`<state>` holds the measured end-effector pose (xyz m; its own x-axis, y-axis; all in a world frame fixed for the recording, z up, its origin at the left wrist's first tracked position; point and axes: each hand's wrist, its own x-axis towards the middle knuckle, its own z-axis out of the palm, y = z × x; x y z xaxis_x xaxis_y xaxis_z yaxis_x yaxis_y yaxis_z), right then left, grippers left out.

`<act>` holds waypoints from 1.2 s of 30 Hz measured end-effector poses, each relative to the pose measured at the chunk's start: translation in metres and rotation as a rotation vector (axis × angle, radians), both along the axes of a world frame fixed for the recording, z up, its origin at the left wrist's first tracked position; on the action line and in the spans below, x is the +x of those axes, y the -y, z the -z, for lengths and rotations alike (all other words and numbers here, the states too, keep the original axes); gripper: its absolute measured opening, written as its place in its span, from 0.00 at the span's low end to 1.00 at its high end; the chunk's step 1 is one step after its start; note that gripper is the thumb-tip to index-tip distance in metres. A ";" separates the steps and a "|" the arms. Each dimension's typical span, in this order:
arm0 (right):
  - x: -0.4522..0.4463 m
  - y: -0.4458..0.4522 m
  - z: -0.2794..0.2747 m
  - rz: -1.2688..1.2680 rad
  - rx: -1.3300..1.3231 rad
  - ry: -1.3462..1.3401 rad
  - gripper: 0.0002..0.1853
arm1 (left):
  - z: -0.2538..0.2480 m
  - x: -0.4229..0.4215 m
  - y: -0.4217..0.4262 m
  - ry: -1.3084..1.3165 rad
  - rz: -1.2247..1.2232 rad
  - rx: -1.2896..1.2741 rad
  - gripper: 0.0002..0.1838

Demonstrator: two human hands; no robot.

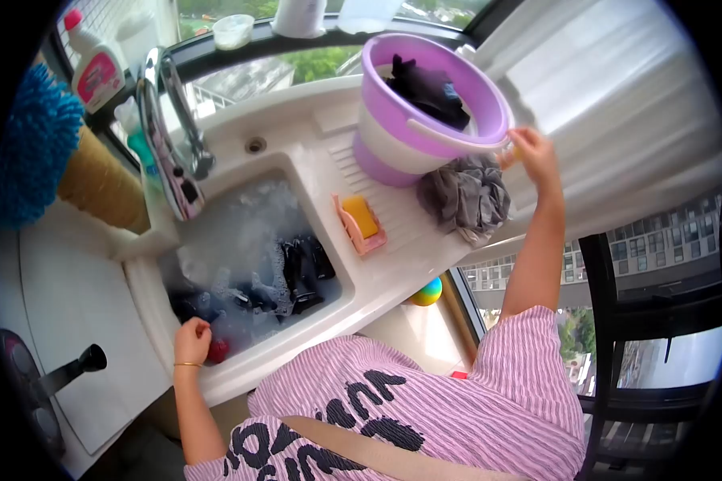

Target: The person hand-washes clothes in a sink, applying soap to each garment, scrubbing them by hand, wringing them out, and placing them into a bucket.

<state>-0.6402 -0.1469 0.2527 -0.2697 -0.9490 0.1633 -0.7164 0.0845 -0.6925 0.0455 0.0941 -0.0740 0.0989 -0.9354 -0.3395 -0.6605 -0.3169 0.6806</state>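
Note:
My left hand (191,343), with a thin bracelet at its wrist, is closed at the near left edge of the sink (321,208). Anything between its fingers is too small to tell. A red item (218,350) lies in the water beside it. Dark cloth (301,268) floats in the cloudy, sudsy water. My right hand (531,159) has its fingers pinched at the right rim of a purple and white bucket (385,136); what they grip is unclear. The bucket holds black cloth (425,92). Crumpled grey cloth (467,196) lies just below that hand on the ribbed drainboard.
Yellow soap (360,216) sits in a pink dish (349,228) right of the basin. The faucet (169,136) rises at the back left, near a red-capped bottle (95,68) and a blue fluffy object (40,148). A colourful ball (427,292) is beyond the counter's front edge.

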 end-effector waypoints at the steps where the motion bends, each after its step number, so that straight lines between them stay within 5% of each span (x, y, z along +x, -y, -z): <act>1: -0.006 -0.007 0.005 0.017 -0.008 0.006 0.12 | 0.013 0.006 -0.005 0.045 0.051 0.058 0.11; 5: -0.054 -0.008 0.052 0.045 -0.147 0.113 0.16 | -0.031 -0.033 0.003 0.335 0.346 0.315 0.23; 7: -0.072 -0.005 0.081 0.252 -0.296 -0.151 0.20 | 0.003 -0.038 -0.003 0.468 0.307 0.334 0.23; 10: -0.092 -0.004 0.147 0.148 0.030 -0.382 0.39 | 0.055 -0.020 -0.011 0.605 0.318 0.325 0.20; 12: -0.009 -0.019 0.134 0.349 0.540 -0.543 0.55 | 0.044 -0.020 -0.002 0.537 0.316 0.345 0.18; 16: 0.011 -0.024 0.174 0.452 0.747 -0.506 0.63 | 0.018 -0.024 -0.003 0.457 0.259 0.334 0.14; 21: -0.054 -0.022 0.237 0.490 0.381 -0.517 0.39 | -0.005 -0.022 -0.016 0.399 0.197 0.188 0.13; 24: -0.079 -0.021 0.227 0.482 0.112 -0.488 0.22 | -0.006 -0.021 -0.019 0.315 0.159 0.086 0.11; 31: -0.125 -0.039 0.161 0.468 -0.180 0.205 0.19 | -0.007 -0.021 -0.013 0.248 0.120 -0.009 0.10; 33: -0.123 -0.053 0.131 0.428 -0.288 0.615 0.16 | -0.010 -0.024 -0.008 0.249 0.104 -0.010 0.09; 36: -0.123 -0.067 0.102 0.470 -0.372 0.766 0.15 | -0.019 -0.029 0.000 0.240 0.094 0.007 0.09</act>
